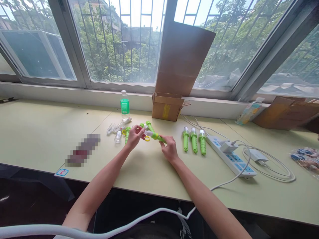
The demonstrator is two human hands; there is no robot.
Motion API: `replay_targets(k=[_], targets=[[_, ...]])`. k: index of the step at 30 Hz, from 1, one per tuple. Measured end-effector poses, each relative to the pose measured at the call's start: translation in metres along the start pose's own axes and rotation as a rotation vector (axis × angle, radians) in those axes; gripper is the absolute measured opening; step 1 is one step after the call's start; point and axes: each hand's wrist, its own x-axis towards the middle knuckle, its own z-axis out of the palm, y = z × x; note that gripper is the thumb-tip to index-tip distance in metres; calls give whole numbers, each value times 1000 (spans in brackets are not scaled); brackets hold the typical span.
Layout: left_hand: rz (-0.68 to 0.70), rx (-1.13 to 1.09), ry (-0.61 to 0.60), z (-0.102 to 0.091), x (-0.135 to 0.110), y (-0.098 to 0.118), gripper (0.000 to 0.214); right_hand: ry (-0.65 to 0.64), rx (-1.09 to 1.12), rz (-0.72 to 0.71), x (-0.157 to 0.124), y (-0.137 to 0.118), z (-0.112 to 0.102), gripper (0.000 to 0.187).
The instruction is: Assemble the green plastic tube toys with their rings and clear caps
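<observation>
Flanking the hands (170, 148): clear pieces (118, 137), green tubes (194, 142)

That tube (158, 136) over there is bright lime green, like those three silver-topped handles (193, 142); the ring (147, 138) is yellow, the tabletop (139, 172) pale greenish-yellow, the power strip (233, 158) white with blue panels, the carton (159, 107) brown

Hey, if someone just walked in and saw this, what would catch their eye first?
Probably the bright green tube in the middle, gripped by the right hand, with the left hand at its pale end. Next, the three similar tubes with silvery tops, lined up to the right beside the white power strip. Behind, a tall brown cardboard flap rises in front of the window above a small box.
</observation>
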Motion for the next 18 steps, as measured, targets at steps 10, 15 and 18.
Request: replay_targets(k=[10, 15, 18], targets=[[-40, 19, -75, -2, 1, -2, 34, -24, 14, -27, -1, 0, -1, 27], [-70, 22, -100, -2, 0, -3, 36, -47, 21, -44, -1, 1, -2, 27], [-56, 31, -85, -2, 0, -3, 36, -51, 9, -50, 0, 2, -2, 28]])
